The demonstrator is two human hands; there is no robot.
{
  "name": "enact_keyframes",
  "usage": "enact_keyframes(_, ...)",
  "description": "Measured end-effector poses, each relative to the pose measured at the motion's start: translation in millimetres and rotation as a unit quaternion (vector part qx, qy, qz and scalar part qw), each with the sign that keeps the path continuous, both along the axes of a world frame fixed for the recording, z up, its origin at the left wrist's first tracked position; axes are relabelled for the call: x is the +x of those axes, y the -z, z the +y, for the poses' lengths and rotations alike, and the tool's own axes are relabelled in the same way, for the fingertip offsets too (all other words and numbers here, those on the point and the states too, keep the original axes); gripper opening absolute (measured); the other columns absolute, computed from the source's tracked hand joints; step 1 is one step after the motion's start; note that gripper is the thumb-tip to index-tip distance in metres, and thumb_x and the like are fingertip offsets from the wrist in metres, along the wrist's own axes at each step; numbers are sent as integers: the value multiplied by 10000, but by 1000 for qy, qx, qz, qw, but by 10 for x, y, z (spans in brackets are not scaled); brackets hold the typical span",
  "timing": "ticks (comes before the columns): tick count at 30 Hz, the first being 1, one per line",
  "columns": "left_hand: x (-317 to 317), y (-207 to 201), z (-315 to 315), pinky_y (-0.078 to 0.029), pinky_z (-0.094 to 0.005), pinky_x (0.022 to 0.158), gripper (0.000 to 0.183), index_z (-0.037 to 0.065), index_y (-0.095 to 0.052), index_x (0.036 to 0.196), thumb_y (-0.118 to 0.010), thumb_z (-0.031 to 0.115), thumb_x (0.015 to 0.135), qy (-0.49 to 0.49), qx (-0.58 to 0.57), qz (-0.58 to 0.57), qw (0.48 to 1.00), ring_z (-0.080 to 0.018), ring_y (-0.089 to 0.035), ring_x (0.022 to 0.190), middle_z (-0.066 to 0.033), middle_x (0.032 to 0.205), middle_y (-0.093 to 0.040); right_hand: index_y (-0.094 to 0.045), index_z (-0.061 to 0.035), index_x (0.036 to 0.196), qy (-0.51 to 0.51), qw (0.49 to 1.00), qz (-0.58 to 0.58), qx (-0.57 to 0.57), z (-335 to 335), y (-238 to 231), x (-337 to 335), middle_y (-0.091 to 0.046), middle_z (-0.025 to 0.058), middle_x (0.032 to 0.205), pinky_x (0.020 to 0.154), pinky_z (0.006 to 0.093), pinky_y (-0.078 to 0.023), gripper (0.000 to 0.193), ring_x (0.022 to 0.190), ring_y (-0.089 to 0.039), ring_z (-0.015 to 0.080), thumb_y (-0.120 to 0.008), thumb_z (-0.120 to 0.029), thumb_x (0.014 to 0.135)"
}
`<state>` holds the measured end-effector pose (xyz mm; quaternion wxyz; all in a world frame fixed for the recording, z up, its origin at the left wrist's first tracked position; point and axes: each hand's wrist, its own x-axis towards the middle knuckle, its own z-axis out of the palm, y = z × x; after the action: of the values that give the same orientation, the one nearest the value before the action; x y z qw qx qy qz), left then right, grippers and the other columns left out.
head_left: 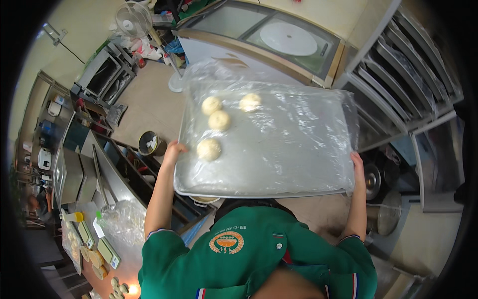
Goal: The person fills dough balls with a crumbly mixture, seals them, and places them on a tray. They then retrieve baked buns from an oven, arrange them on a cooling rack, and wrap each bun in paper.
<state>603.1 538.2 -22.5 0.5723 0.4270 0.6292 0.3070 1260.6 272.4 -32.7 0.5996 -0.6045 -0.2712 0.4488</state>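
A wide metal baking tray is held out level in front of my body. Clear plastic sheeting covers it and hangs over the far edge. Several round, pale dough balls show through the plastic, grouped on the tray's left half. My left hand grips the left side, its thumb over the rim and plastic. On the opposite side, my right hand holds the edge, fingertips along the rim. The fingers under the tray are hidden.
Ahead stands a glass-topped chest freezer with a white round board on it. A rack of trays rises at right. Left are a bin, a standing fan and a work table with a plastic bag and dough pieces.
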Motion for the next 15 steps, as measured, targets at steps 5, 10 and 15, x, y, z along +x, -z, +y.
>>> enact_keyframes(5,-474,227,449,-441,-275,704,272,-19,-651,855,-572,73,611,-35,23,-12,999,-180,-571,735,-67,771,-619,-619,-62,928,-90,996,-13,-10,1800,2,-35,-620,-12,862,737,229,-429,154,815,-561,83,-614,-215,910)
enact_keyframes(10,-682,386,1113,-415,-255,594,241,12,-646,812,-555,42,591,-107,23,-19,994,-150,-539,600,-27,682,-601,-630,-42,1048,-165,983,-67,-44,3653,-61,-265,-659,13,956,790,244,-449,242,893,-595,97,-620,-242,913)
enact_keyframes(15,-753,402,2097,-399,-262,595,202,25,-624,787,-540,7,604,-187,6,-17,982,-149,-511,587,-12,654,-569,-617,-63,953,-209,973,-87,-45,5445,-132,-519,-613,-24,889,750,245,-419,234,846,-546,80,-641,-291,903)
